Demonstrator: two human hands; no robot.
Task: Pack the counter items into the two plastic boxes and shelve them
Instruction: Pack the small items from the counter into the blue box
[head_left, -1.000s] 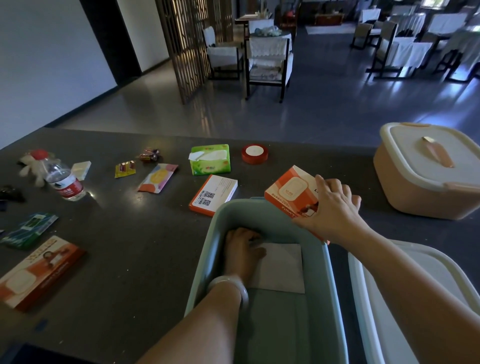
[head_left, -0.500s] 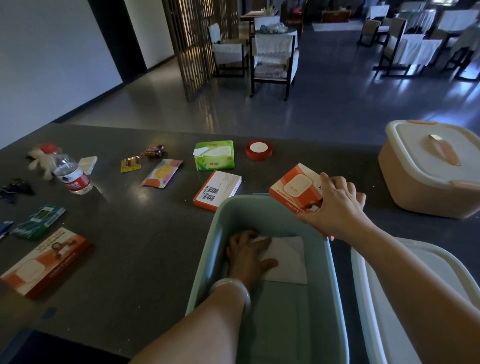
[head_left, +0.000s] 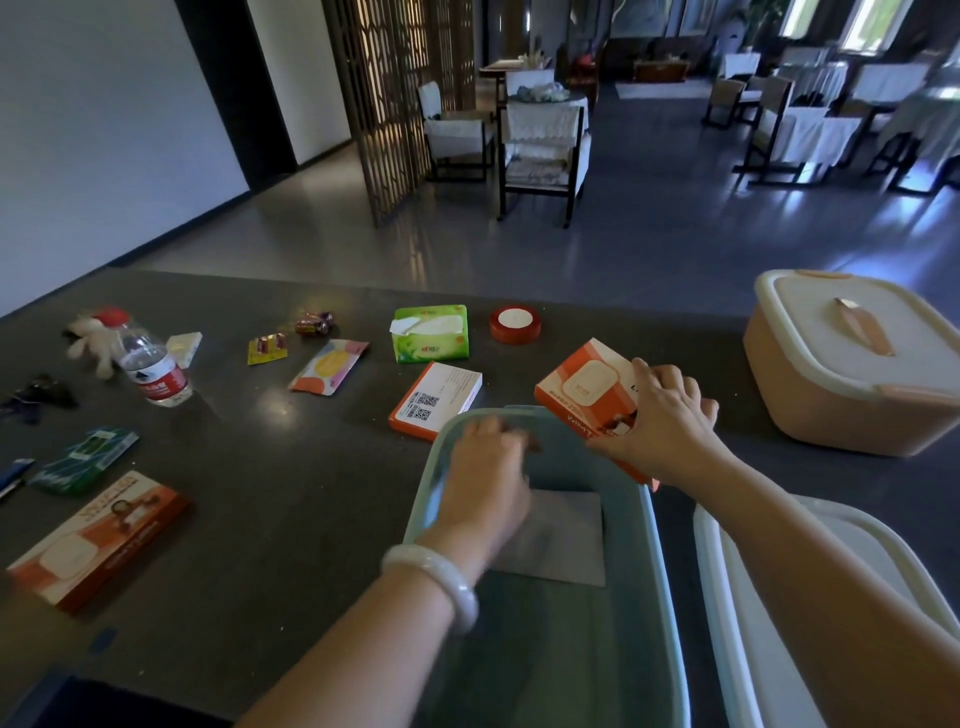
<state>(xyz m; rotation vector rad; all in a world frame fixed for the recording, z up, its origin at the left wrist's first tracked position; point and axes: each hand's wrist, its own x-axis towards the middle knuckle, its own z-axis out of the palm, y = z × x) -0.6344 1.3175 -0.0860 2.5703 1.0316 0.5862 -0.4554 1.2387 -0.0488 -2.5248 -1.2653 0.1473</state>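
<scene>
Grey floor (head_left: 675, 234), white-draped chairs (head_left: 540, 150), lattice screen (head_left: 395, 104).

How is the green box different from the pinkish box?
The green box is open, its lid off, while the pinkish box has its white lid on. The green box sits close, with the left hand over it and a flat pale sheet inside; the pinkish box stands further off to the right, untouched. Both are plastic boxes with rounded corners on the dark counter.
</scene>
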